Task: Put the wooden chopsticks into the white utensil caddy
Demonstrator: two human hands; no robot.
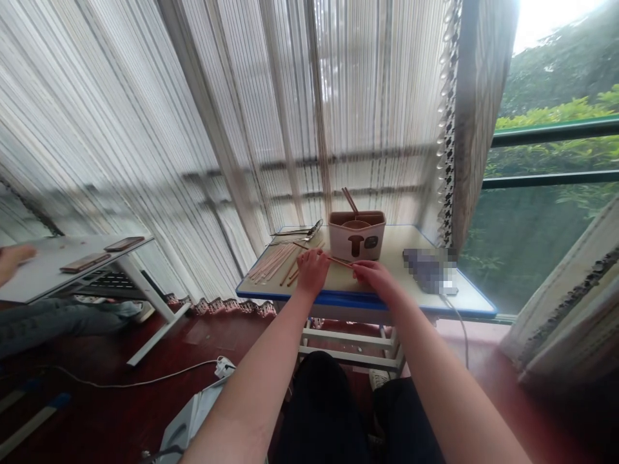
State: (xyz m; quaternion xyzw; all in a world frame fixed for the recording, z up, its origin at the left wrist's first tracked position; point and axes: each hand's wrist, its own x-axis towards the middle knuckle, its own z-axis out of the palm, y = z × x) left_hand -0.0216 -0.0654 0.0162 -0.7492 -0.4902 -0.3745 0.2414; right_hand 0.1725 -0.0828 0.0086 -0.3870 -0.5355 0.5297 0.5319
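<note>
A brown chopstick [340, 261] spans the gap between my two hands, slanting low over the front part of the small table. My left hand [312, 267] is closed around its left part, and the fingers hide some of it. At its other end, my right hand [372, 276] pinches the tip. Left of my left hand lies a spread of pale pinkish chopsticks [273, 261], with a few browner chopsticks [291, 276] beside the wrist. Just behind my hands stands a white and brown utensil holder [340, 242], with two chopsticks [350, 201] sticking up from it.
Metal spoons or forks [309, 231] lie at the table's back left. A blurred-out dark object [428, 270] with a cable rests on the right. The table [338, 298] has a blue edge. Leftward, another person's hand [17, 258] is over a white table [43, 274]. Curtains hang behind.
</note>
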